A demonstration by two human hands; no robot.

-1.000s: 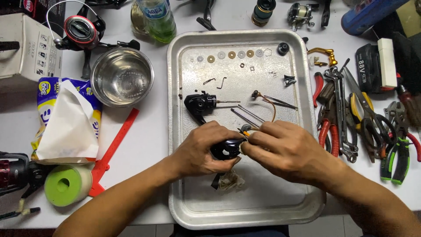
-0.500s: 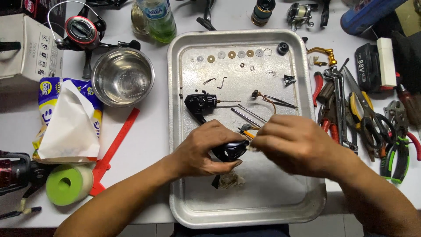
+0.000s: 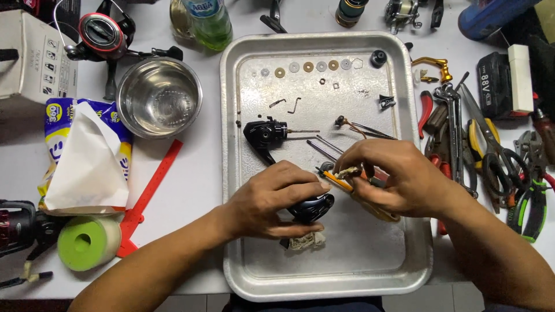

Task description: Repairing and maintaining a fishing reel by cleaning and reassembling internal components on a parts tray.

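Observation:
Over a metal tray point(image 3: 404, 266), my left hand point(image 3: 272, 199) grips a dark rounded fishing reel body point(image 3: 312, 207) above a small crumpled rag point(image 3: 306, 240). Just to its right, my right hand point(image 3: 399, 179) pinches a small pale part point(image 3: 348, 172) beside an orange-handled tool point(image 3: 335, 180). A black reel side piece point(image 3: 264, 134) lies in the tray's middle, with thin metal rods point(image 3: 324, 147) next to it. A row of small washers point(image 3: 306, 67) lines the tray's far edge.
Pliers, wrenches and cutters point(image 3: 485, 156) crowd the table right of the tray. On the left are a steel bowl point(image 3: 159, 97), a tissue pack point(image 3: 87, 153), a red ruler point(image 3: 147, 196), a green foam roll point(image 3: 87, 241) and a spinning reel point(image 3: 101, 34). A green bottle point(image 3: 208, 23) stands behind.
My right hand has lifted slightly and shifted right with the small part; my left hand stays on the reel body.

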